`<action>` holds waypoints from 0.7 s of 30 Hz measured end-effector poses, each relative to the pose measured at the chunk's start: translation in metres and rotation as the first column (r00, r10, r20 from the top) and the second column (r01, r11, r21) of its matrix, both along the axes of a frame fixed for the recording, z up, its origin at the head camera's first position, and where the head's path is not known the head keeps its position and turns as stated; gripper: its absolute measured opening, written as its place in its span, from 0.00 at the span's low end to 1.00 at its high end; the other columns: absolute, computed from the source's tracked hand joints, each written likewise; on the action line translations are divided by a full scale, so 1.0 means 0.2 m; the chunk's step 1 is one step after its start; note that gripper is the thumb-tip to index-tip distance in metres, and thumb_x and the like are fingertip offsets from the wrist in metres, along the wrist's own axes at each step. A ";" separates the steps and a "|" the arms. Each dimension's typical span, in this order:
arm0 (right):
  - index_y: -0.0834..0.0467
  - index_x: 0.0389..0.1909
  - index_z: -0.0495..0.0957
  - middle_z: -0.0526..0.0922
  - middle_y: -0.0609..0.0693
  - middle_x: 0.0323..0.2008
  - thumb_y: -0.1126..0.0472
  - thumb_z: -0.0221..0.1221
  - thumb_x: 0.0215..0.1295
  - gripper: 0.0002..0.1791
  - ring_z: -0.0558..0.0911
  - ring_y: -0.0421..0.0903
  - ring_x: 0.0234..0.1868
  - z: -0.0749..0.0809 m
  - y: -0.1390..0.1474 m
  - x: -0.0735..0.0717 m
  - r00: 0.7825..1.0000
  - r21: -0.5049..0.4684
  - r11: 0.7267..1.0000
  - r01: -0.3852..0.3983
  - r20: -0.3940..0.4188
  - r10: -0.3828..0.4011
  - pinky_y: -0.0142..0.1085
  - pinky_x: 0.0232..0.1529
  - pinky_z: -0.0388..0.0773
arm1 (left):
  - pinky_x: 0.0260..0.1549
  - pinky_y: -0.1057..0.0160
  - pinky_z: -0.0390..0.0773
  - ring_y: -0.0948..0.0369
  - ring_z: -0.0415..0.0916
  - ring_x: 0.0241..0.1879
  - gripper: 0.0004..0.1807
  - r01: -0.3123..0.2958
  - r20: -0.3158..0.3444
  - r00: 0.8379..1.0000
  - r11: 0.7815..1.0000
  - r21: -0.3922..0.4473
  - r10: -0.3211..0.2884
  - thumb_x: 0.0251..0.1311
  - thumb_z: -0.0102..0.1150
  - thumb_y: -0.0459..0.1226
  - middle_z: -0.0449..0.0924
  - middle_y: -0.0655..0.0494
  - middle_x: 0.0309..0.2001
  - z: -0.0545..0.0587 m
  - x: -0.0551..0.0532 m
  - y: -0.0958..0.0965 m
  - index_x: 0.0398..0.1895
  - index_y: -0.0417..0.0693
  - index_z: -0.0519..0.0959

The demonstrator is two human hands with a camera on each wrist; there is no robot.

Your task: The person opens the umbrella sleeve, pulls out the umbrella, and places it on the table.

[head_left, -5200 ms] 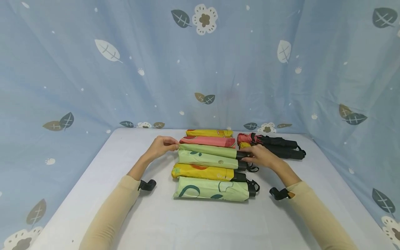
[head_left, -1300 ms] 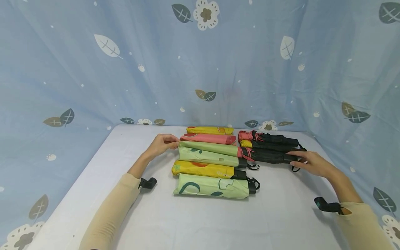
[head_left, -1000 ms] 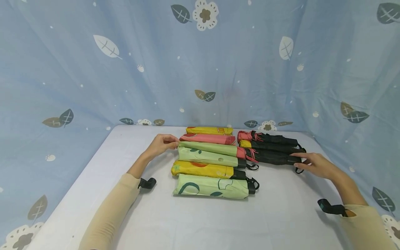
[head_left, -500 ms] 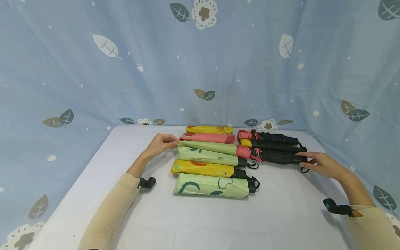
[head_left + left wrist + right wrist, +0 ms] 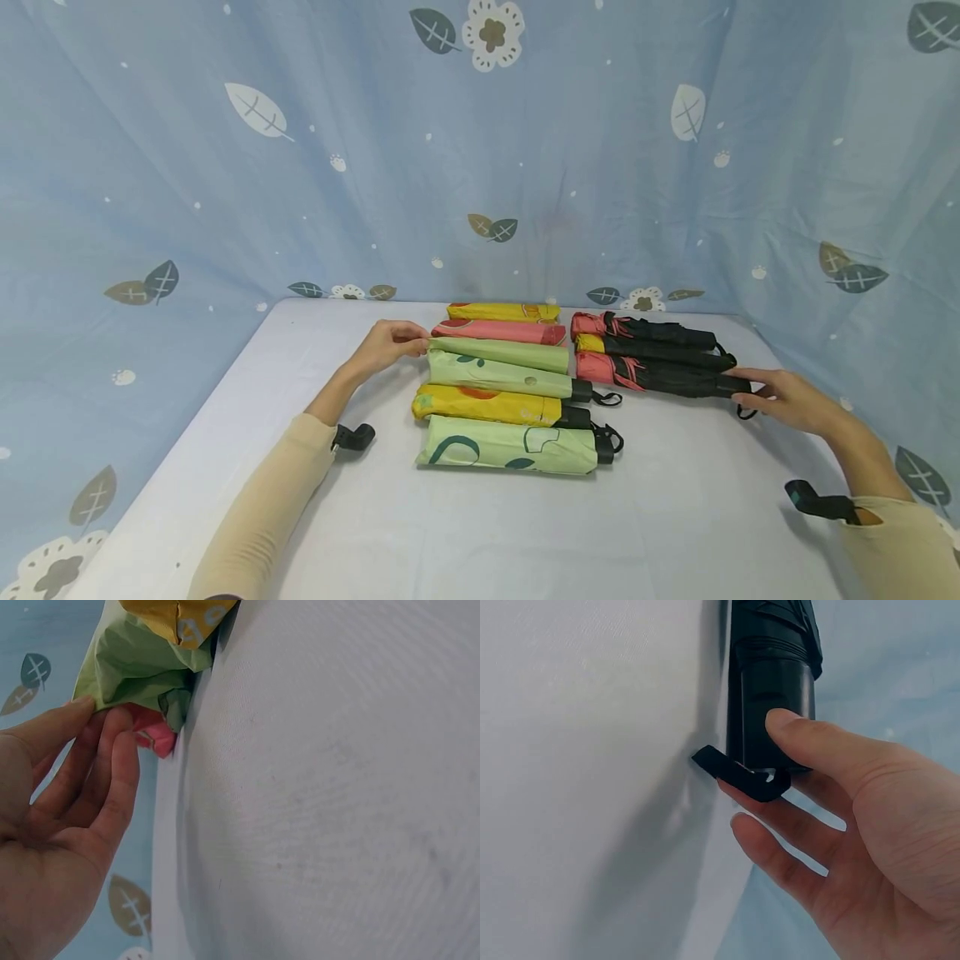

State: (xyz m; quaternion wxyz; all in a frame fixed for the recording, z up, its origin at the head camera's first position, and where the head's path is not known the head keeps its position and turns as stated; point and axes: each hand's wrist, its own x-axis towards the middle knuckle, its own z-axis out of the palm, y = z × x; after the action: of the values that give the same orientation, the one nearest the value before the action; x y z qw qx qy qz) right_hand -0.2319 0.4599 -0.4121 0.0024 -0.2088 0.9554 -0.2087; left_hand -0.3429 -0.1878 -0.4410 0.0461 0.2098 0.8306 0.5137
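Observation:
My left hand (image 5: 386, 346) pinches the closed left end of a light green umbrella sleeve (image 5: 502, 353); thumb and fingertips meet on its cloth (image 5: 135, 667) in the left wrist view. At the table's right, my right hand (image 5: 798, 404) grips the handle of a folded black umbrella (image 5: 667, 378) with pink cloth at its far end. The right wrist view has the thumb on the black handle (image 5: 776, 739), a wrist strap (image 5: 742, 780) hanging over the fingers. A small gap separates the pink end from the sleeve's flat right end.
Behind lie a pink sleeve (image 5: 498, 332) and a yellow sleeve (image 5: 502, 312). Two unsleeved umbrellas, one pink-ended (image 5: 652, 331), one yellow-ended (image 5: 660, 352), lie back right. In front are three sleeved umbrellas: green (image 5: 495, 372), yellow (image 5: 487, 407) and green (image 5: 510, 446).
My right hand has drawn the black and pink umbrella rightward, fully out of the green sleeve; earlier only its handle showed. The left hand has kept its pinch in place.

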 end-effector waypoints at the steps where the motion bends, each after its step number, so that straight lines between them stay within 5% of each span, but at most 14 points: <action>1: 0.68 0.59 0.74 0.78 0.72 0.53 0.62 0.63 0.65 0.23 0.82 0.32 0.29 -0.01 0.00 0.00 1.000 -0.003 1.000 0.007 0.003 -0.007 0.29 0.25 0.73 | 0.44 0.47 0.83 0.38 0.82 0.42 0.12 0.005 0.004 1.000 1.000 0.001 -0.005 0.66 0.61 0.39 0.86 0.38 0.40 0.02 0.01 0.01 0.46 0.41 0.83; 7: 0.69 0.59 0.73 0.80 0.70 0.50 0.63 0.63 0.65 0.24 0.80 0.32 0.26 -0.05 0.02 0.01 1.000 -0.033 0.999 0.024 -0.003 -0.024 0.29 0.23 0.70 | 0.47 0.39 0.79 0.32 0.79 0.44 0.12 0.029 0.041 0.999 0.999 0.016 -0.030 0.66 0.59 0.32 0.84 0.32 0.41 0.13 0.08 0.04 0.48 0.34 0.82; 21: 0.69 0.61 0.71 0.78 0.72 0.53 0.61 0.61 0.68 0.25 0.82 0.33 0.29 -0.08 0.02 -0.05 0.994 -0.029 0.996 0.082 0.068 -0.080 0.32 0.25 0.78 | 0.47 0.39 0.80 0.33 0.80 0.43 0.12 0.026 0.034 0.999 1.000 0.001 -0.026 0.67 0.59 0.33 0.84 0.33 0.41 0.14 0.09 0.06 0.48 0.34 0.82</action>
State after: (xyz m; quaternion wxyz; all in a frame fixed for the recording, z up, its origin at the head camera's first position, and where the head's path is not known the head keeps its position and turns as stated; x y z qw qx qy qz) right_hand -0.2428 0.4644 -0.4279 0.0227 -0.1626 0.9591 -0.2305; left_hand -0.3254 -0.1764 -0.4136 0.0668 0.2120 0.8267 0.5170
